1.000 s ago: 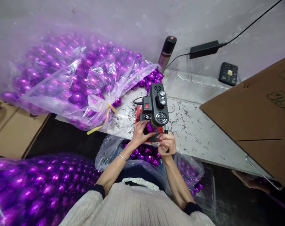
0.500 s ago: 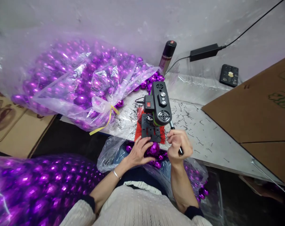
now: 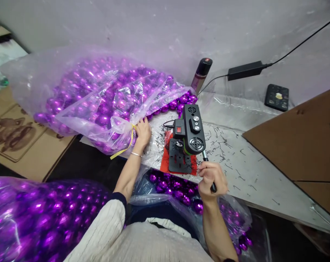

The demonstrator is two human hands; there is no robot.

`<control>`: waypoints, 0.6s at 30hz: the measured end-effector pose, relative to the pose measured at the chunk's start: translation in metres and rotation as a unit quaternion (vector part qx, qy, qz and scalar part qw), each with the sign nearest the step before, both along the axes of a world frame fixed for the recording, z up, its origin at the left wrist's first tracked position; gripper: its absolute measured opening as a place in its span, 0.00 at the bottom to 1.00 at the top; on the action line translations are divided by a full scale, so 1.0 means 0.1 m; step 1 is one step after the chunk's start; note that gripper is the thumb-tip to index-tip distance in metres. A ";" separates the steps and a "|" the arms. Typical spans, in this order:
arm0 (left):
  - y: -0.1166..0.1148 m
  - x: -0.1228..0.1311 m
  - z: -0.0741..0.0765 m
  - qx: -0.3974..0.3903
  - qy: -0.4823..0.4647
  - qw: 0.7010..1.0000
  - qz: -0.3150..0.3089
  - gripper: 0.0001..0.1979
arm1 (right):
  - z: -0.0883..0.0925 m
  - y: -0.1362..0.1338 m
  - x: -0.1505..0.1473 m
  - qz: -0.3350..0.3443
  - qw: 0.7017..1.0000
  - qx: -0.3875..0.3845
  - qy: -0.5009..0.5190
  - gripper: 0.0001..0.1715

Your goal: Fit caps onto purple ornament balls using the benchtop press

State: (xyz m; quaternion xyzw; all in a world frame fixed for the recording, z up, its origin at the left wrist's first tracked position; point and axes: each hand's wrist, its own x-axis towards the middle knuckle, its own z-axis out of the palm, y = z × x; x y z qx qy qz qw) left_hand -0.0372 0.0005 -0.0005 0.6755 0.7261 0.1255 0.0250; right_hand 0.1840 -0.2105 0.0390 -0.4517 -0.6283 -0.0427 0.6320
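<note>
My right hand (image 3: 213,178) is closed round the black grip of a lever (image 3: 205,156) on a small black hand-press machine (image 3: 193,129) with a red switch. The machine's slotted black base plate (image 3: 178,165) rests on a red sheet (image 3: 166,160). At the tied mouth of a clear plastic bag (image 3: 121,125) full of shiny purple balls (image 3: 121,102), my left hand (image 3: 143,134) reaches down with fingers bent. Its fingertips are partly hidden, and what they hold cannot be made out. In front of my body, an open bag (image 3: 151,198) holds more purple balls (image 3: 178,189).
A spray can (image 3: 202,74) stands behind the machine near a black power adapter (image 3: 246,70) and a dark flat box (image 3: 276,97). Short black pins (image 3: 222,142) litter the white table. Cardboard (image 3: 298,142) is at right; another large bag of purple balls (image 3: 44,218) lies lower left.
My left hand has left the purple ball near the base plate and moved up and left to the tied bag. My right hand keeps its grip on the lever. The view has shifted slightly.
</note>
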 end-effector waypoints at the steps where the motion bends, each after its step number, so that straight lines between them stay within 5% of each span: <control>1: 0.04 -0.02 0.02 -0.018 0.004 1.000 0.001 0.28 | -0.01 0.00 0.00 -0.001 1.000 -0.001 0.000 0.17; 6: 0.11 -0.12 0.01 -0.044 -0.033 0.998 -0.025 0.25 | 0.01 0.01 0.00 0.005 1.000 -0.002 -0.001 0.16; 12: -0.18 -0.09 -0.17 0.052 -0.193 0.967 -0.157 0.33 | 0.10 0.01 -0.08 0.012 0.999 -0.034 -0.010 0.06; 13: -0.25 -0.09 -0.20 0.065 -0.221 0.958 -0.170 0.34 | 0.06 0.00 -0.10 -0.001 0.998 -0.058 -0.004 0.09; 16: -0.46 -0.13 -0.26 0.090 -0.287 0.935 -0.186 0.37 | -0.22 -0.20 -0.19 -0.048 0.986 -0.159 -0.001 0.44; 18: -0.58 -0.18 -0.29 0.096 -0.311 0.928 -0.180 0.38 | -0.52 -0.48 -0.22 -0.059 0.979 -0.193 -0.003 0.42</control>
